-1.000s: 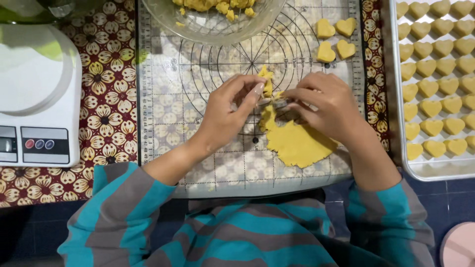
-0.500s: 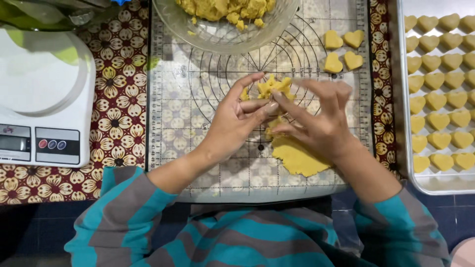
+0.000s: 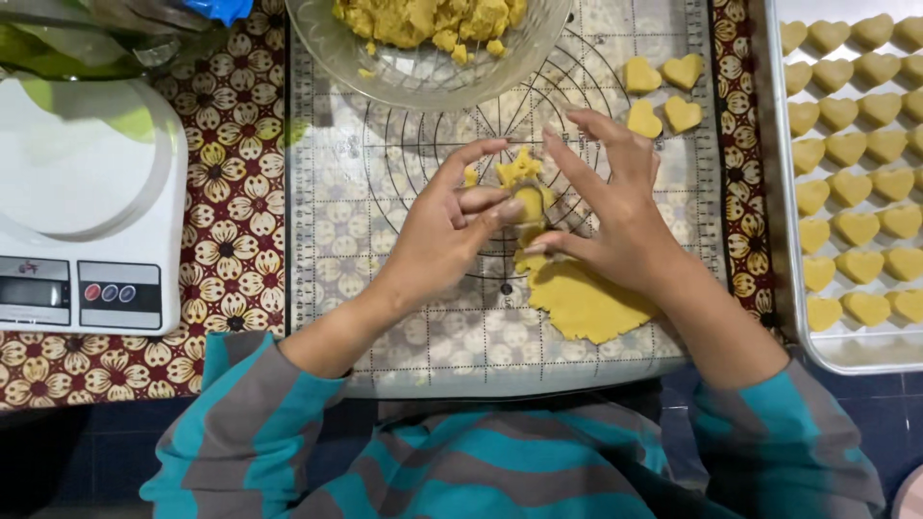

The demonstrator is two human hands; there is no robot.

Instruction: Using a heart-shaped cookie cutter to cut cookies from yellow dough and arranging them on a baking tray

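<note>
A small lump of yellow dough (image 3: 527,197) sat at the centre of the frame, pinched between both hands above the gridded baking mat (image 3: 385,288). The left hand (image 3: 444,231) curled its fingers round it; the right hand (image 3: 620,216) held it with thumb and forefinger, the other fingers spread. A rolled dough sheet (image 3: 586,303) lay just below. Four heart-shaped pieces (image 3: 663,91) lay upper right, a glass bowl (image 3: 327,48) above, a tray (image 3: 798,317) at right, a white scale (image 3: 91,211) at left.

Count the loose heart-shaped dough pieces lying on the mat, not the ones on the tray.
4 dough hearts, clustered on the mat's upper right: two above, two below. Hands might hide others.
</note>
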